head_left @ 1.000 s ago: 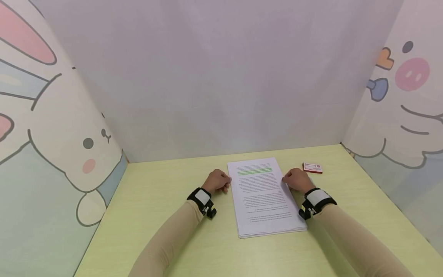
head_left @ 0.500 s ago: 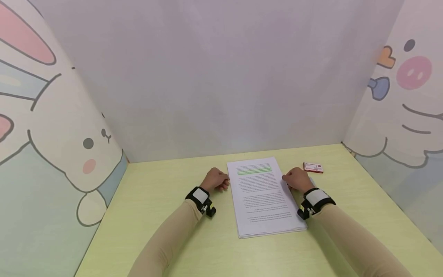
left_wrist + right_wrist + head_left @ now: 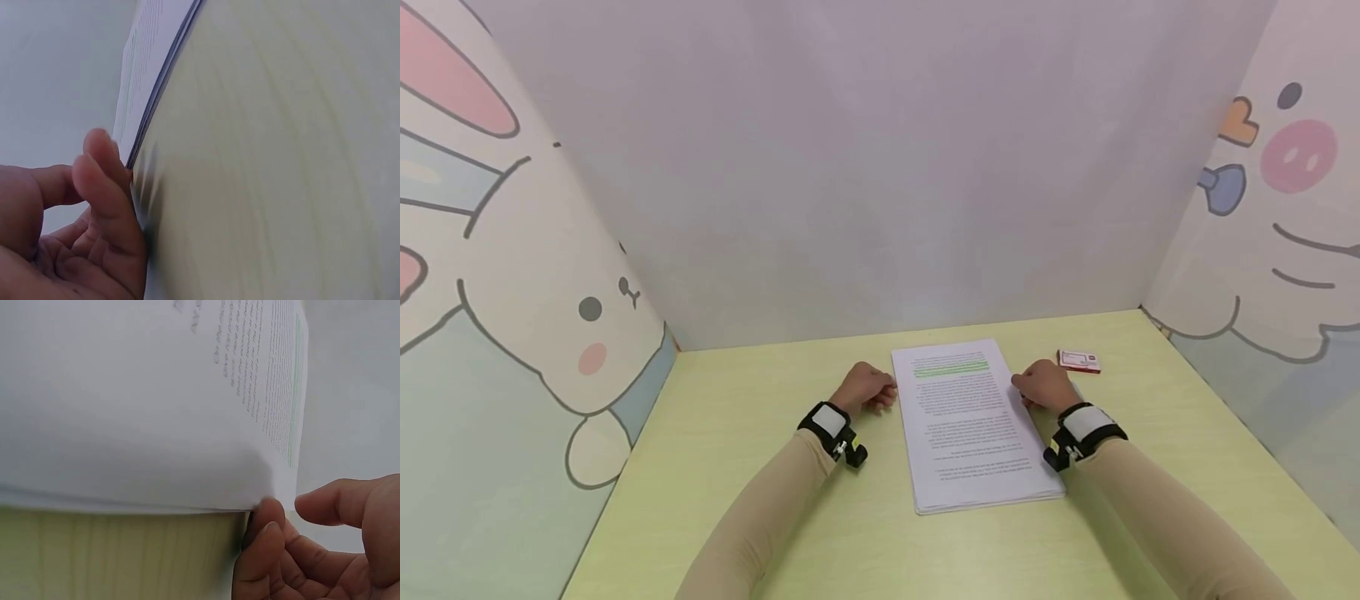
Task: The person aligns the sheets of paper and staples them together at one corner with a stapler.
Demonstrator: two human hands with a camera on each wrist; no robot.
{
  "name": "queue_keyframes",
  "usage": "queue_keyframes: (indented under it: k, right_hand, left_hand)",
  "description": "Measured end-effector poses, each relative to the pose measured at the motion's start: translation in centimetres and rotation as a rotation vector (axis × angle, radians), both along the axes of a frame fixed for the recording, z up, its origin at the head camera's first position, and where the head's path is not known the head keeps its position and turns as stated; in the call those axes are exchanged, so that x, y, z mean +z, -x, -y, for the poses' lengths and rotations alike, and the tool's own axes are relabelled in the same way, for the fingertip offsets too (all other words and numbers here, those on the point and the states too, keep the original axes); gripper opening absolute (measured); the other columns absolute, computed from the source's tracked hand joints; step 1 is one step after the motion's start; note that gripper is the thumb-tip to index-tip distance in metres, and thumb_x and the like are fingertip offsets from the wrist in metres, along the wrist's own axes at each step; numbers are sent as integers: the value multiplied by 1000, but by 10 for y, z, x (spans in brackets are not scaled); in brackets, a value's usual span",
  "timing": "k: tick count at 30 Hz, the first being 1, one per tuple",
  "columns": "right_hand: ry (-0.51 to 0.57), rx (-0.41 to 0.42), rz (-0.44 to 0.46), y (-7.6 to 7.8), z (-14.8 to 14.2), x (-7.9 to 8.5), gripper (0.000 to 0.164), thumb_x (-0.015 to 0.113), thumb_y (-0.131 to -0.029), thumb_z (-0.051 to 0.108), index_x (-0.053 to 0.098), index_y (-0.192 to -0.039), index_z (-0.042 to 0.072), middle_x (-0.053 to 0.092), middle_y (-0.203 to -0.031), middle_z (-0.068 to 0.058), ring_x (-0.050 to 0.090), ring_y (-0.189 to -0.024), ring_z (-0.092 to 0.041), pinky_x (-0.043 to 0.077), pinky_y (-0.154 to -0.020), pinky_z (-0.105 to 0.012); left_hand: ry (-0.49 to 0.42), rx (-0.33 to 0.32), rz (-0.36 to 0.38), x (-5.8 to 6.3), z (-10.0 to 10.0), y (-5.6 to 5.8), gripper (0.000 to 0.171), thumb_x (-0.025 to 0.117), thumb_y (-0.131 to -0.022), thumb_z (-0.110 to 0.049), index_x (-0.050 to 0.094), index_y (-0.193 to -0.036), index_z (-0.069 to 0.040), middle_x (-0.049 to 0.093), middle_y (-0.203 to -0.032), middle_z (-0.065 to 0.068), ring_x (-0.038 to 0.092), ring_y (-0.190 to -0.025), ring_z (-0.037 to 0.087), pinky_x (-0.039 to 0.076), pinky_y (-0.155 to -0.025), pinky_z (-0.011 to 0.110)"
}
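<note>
A stack of printed paper [image 3: 970, 433] lies on the pale yellow table, with a green highlighted band near its far end. My left hand [image 3: 865, 388] is at its left side, fingers loosely bent. In the left wrist view the left fingertips [image 3: 100, 147] come right up to the stack's edge. My right hand [image 3: 1047, 385] is at the opposite long edge. In the right wrist view its fingertips [image 3: 270, 512] meet the sheet edge, while the right thumb stands a little apart from them. Near the right fingers the top sheet bulges slightly.
A small red and white box [image 3: 1078, 361] lies beyond the right hand. A plain pale wall [image 3: 880, 167] closes the back of the table [image 3: 745, 417], and side walls with cartoon animals stand left and right. Each wrist wears a black strap with a camera.
My left hand has drawn back slightly to the left, away from the stack's edge. My right hand and the stack have stayed almost still.
</note>
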State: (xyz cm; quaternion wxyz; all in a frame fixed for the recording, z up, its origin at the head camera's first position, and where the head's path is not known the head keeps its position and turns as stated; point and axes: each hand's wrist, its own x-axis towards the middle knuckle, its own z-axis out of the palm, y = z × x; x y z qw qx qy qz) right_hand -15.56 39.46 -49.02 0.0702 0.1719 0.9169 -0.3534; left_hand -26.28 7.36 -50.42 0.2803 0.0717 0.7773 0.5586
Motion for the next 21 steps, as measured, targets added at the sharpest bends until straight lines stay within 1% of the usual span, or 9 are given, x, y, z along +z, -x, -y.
queue_keyframes:
  k: [5,10,16,21]
  right_hand:
    - [47,-19,28,2,0,-1,36,54,-97,18,68,-70,0,59,-58,-3,54,-52,-15,41,-51,-27]
    - [79,-38,43,4,0,-3,38,53,-97,19,65,-66,2,58,-57,-2,53,-51,-14,40,-50,-26]
    - [53,-28,38,4,1,-3,41,53,-97,19,63,-61,3,56,-55,-2,50,-48,-14,39,-49,-26]
    - [30,-24,41,3,4,0,40,54,-97,20,62,-63,2,54,-55,-3,49,-50,-16,38,-51,-27]
  left_hand:
    - [-9,10,18,-1,0,1,24,57,-101,-10,72,-91,5,66,-68,2,58,-54,7,46,-48,17]
    - [-25,-2,27,1,2,0,25,56,-102,-10,72,-93,6,66,-69,3,58,-53,7,46,-48,17]
    - [-43,-15,49,4,5,-2,24,55,-102,-9,71,-97,8,66,-70,3,57,-53,6,45,-48,17]
    - [-48,-24,72,5,6,-1,24,55,-102,-9,71,-99,8,67,-72,4,58,-54,6,46,-49,17]
